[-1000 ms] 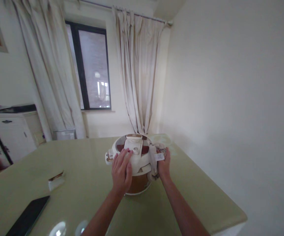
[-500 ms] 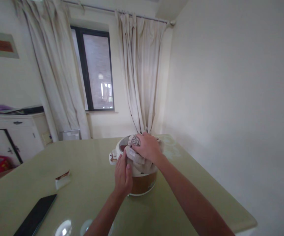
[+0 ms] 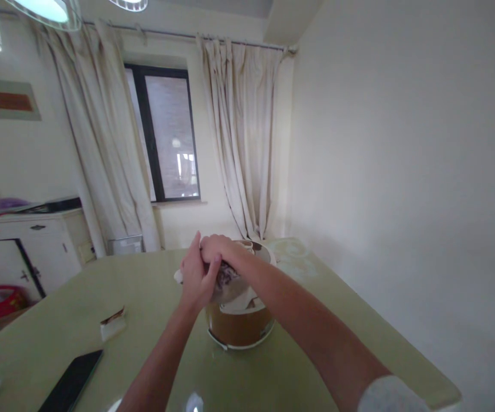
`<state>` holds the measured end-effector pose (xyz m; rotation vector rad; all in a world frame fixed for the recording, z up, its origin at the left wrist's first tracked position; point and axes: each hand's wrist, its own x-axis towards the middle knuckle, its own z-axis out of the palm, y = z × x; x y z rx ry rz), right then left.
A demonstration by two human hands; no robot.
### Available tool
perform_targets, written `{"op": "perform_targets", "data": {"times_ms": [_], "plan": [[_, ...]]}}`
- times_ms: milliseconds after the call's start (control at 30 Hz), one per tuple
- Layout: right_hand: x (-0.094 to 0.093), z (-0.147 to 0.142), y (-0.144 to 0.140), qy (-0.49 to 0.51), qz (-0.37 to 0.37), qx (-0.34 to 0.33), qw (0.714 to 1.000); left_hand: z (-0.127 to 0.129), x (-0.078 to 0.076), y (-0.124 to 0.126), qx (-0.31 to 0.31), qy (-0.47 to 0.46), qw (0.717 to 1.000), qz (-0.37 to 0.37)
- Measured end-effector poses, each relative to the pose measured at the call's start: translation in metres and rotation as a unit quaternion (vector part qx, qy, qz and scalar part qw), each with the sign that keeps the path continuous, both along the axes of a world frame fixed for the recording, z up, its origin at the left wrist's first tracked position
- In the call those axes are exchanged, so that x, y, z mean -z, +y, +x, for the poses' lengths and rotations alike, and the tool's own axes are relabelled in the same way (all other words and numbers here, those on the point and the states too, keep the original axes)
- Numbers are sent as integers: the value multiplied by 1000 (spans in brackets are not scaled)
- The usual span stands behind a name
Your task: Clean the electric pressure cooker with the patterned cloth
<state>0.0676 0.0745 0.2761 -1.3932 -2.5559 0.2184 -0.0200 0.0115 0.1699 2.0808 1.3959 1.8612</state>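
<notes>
1. A cooker (image 3: 239, 326) is seen on the green table (image 3: 324, 320), toward its far right part, near the wall. The brown body and white base rim are visible; most of the lid is hidden by hands and cloth.
2. A cloth (image 3: 230, 280), pale with a dark patterned patch, is bunched on the cooker's top, left of centre.
3. The right hand (image 3: 214, 249) is laid over the cloth from the right, forearm crossing above the lid. Fingers are curled down onto the cloth; it appears to be gripped, though the underside of the grasp is hidden.
4. The left hand (image 3: 196, 276) is pressed against the cooker's left side, just under the right hand and touching it. Fingers are held straight and together, pointing up; nothing is enclosed by them, and whether the cloth edge is pinched cannot be told.
5. A phone (image 3: 72, 379) is lying flat at the near left of the table, with a small packet (image 3: 113, 324) beyond it, both well apart from the cooker.
6. A white cabinet (image 3: 24, 252) is seen at left, with curtains (image 3: 242, 143) and a window (image 3: 170, 137) behind the table.
</notes>
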Motion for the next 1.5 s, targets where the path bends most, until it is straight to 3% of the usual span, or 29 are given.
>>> {"op": "perform_targets", "data": {"times_ms": [100,200,300,400,500,633,767,867,933,1000,1067,1200,1267,1367,1500], "plan": [[-20,35,19,16,-27,-45,998,-11,-15,20,51,99,992,-68],[-20,71,33,66,14,14,998,-19,-18,40,73,183,973,-121],[1,88,39,99,41,71,992,-31,-20,69,92,201,963,-156],[28,86,40,146,-12,51,988,-43,-21,100,116,204,957,-168],[47,82,40,259,5,80,962,-43,-21,119,87,201,958,-186],[55,87,43,300,36,93,949,-27,-25,100,10,258,949,-181],[52,95,51,281,-30,12,959,-15,-21,36,-86,329,931,-130],[52,96,59,224,-42,-40,973,-16,-7,-8,-104,350,927,-88],[51,97,62,187,-21,-60,980,-21,-1,-18,-100,344,930,-78],[51,100,63,183,-20,-94,978,-26,-2,-9,-88,335,934,-88],[51,103,59,195,-29,-114,974,-30,-10,16,-74,332,934,-113],[57,103,41,192,65,-23,979,-29,-28,75,-33,317,930,-185],[61,99,31,209,113,24,971,-29,-32,94,-12,295,932,-209],[66,95,24,236,139,48,961,-29,-34,93,-11,284,935,-210],[67,94,28,248,148,67,955,-27,-33,45,-52,325,927,-182]]}}
